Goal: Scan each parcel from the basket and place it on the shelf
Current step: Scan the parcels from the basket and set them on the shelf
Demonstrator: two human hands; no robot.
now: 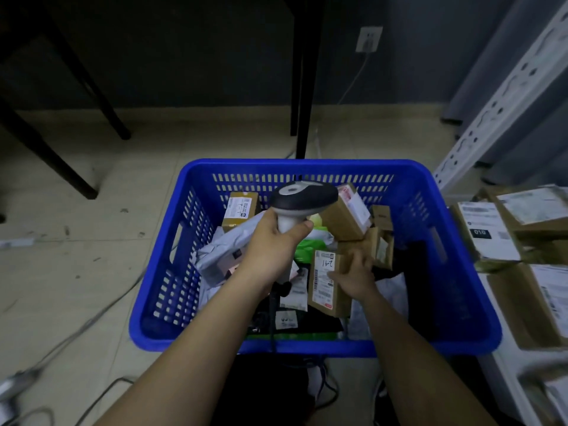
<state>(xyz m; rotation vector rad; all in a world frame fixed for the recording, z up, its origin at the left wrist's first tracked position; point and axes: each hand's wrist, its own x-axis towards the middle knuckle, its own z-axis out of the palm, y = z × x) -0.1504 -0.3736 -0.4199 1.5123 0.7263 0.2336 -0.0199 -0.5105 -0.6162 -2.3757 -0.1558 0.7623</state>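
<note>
Two hands are in view above a blue basket (pixel 461 272) that stands on the tiled floor (pixel 76 272). Left hand (pixel 273 241) is clenched round the pale handle of a barcode scanner (pixel 302 198), thumb across the front of the grip; the scanner's dark head sits above the far half of the basket, and its dark cable (pixel 273 318) drops from the handle base over the near rim. Right hand (pixel 353 275) reaches down into the basket and grasps a small brown carton parcel (pixel 327 284) by its right edge, fingers curled over the side; the parcel's white label with a barcode and a handwritten mark faces up. This parcel lies in the near-middle of the basket, resting on other items. Around it: a grey mailer bag (pixel 221 250) towards the left wall, a brown carton (pixel 241 210) at the far-left corner, a larger carton (pixel 347 215) tilted at the far middle, two smaller cartons (pixel 381 241) just right of it, a green packet (pixel 307 250) between the hands, and dark bags along the near wall. Beside the basket's right wall, a white shelf (pixel 504 373) carries several labelled cartons (pixel 488 232); its perforated upright (pixel 491 106) rises at the far right. Dark furniture legs (pixel 302 87) stand beyond the basket's far rim.
</note>
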